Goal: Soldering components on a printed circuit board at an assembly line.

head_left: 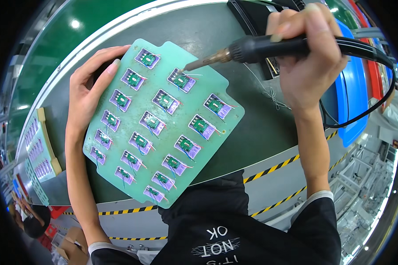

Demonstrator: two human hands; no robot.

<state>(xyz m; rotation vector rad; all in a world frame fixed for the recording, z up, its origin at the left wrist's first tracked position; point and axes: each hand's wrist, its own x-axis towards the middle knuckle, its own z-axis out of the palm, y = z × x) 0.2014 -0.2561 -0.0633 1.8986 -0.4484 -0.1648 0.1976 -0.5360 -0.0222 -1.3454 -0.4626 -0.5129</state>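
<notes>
My right hand (311,57) is closed around the black handle of a soldering iron (252,49). The iron's tip reaches the upper end of a small green circuit board (181,81) in the top of the middle row; whether it touches is too fine to tell. A light green tray plate (188,110) holds several such boards in purple-white housings, with thin red and blue wires sticking out. My left hand (93,81) grips the plate's upper left edge, thumb on top, fingers hidden beneath. The plate lies tilted over the table.
Behind the iron stands a black device (252,22), with thin loose wire (274,99) beside it. The iron's cable (376,106) loops at the right near a blue bin (353,88). Another plate with parts (42,145) is at the far left. Striped tape (274,168) marks the dark table's (234,154) near edge.
</notes>
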